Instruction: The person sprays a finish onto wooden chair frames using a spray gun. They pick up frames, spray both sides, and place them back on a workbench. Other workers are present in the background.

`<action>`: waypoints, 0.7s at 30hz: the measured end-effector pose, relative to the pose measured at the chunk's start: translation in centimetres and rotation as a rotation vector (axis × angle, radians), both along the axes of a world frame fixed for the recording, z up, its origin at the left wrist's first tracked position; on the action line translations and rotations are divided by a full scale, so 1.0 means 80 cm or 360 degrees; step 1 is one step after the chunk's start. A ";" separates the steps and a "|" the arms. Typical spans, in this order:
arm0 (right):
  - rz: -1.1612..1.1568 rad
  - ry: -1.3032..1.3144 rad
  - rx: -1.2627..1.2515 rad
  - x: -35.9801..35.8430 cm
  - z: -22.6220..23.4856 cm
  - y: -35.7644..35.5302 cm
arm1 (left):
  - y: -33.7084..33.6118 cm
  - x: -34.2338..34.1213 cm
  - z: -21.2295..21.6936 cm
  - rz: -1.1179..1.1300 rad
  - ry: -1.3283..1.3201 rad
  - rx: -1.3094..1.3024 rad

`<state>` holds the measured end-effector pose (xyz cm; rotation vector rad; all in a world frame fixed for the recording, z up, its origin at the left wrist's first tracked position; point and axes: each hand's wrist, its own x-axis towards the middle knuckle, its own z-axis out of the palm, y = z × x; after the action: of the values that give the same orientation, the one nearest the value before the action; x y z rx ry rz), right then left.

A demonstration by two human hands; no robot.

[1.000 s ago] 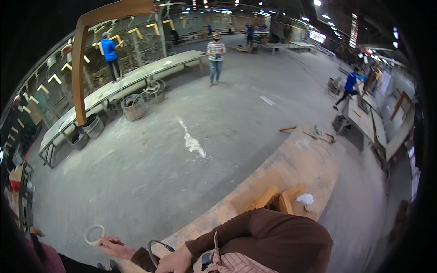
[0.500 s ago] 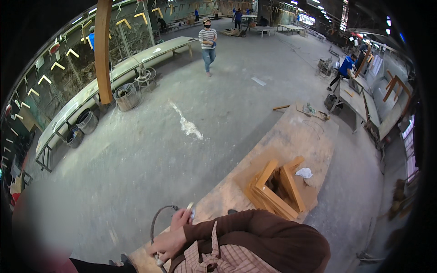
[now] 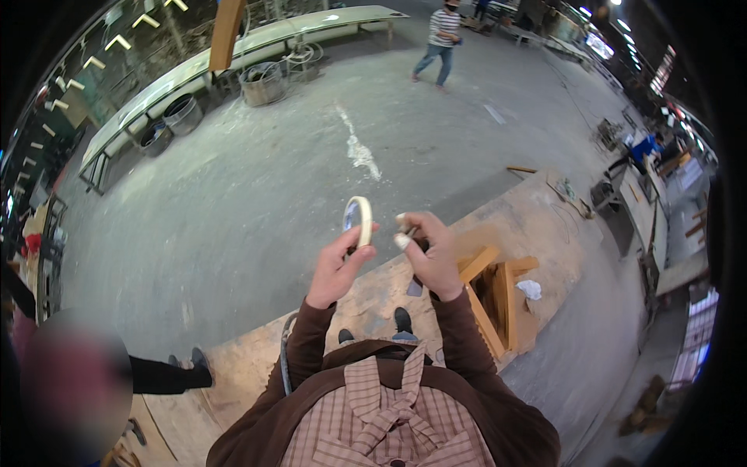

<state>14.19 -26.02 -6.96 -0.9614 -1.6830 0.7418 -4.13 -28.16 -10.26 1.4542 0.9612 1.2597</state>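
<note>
My left hand (image 3: 340, 268) is raised in front of me, its fingers and thumb closed on a roll of cream masking tape (image 3: 365, 221) held upright. Just to the right, apart from the roll, is my right hand (image 3: 433, 255) with curled fingers. Pale wrapping covers its thumb tip and a fingertip. Something small and dark shows inside its curl, too hidden to name. Below that hand is a flat grey piece (image 3: 415, 287); I cannot tell whether it is held. A dark hose (image 3: 285, 354) runs beside my left forearm.
Orange-brown wooden frame pieces (image 3: 507, 307) are stacked on the wooden board (image 3: 350, 319), with a crumpled white wad (image 3: 530, 289) beside them. A co-worker's dark-clothed leg (image 3: 163, 375) is at the left. Beyond, a person in a striped top (image 3: 443, 39) walks on the floor.
My hands have moved up and forward from low on the left, my right hand leaving the hose side. The tape roll has risen with my left hand. The view has tilted down; the striped-top person has walked.
</note>
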 end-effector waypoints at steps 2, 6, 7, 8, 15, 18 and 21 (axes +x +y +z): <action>-0.0012 -0.0019 0.0143 0.000 0.004 0.003 | 0.001 0.004 0.000 0.0017 0.0127 0.0189; 0.0072 -0.0122 0.0222 -0.005 0.003 0.011 | 0.001 0.010 0.000 -0.0016 0.0250 0.0272; 0.0035 -0.0218 0.0367 -0.007 0.000 0.014 | 0.000 0.011 0.000 0.0011 0.0298 0.0262; 0.0022 -0.0299 0.0482 -0.009 -0.004 0.017 | 0.000 0.010 0.000 0.0016 0.0348 0.0250; 0.0094 -0.0337 0.0496 -0.018 -0.023 0.036 | 0.004 0.001 -0.008 0.0080 0.0468 0.0274; 0.0127 -0.0396 0.0419 -0.022 -0.026 0.037 | 0.007 -0.004 -0.012 0.0098 0.0519 0.0280; 0.0159 -0.0402 0.0397 -0.027 -0.026 0.040 | 0.012 -0.010 -0.011 0.0209 0.0474 0.0058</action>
<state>12.01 -22.84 -9.02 -0.8254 -2.0025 0.4735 -4.95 -27.20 -11.12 1.6608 1.2542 1.1778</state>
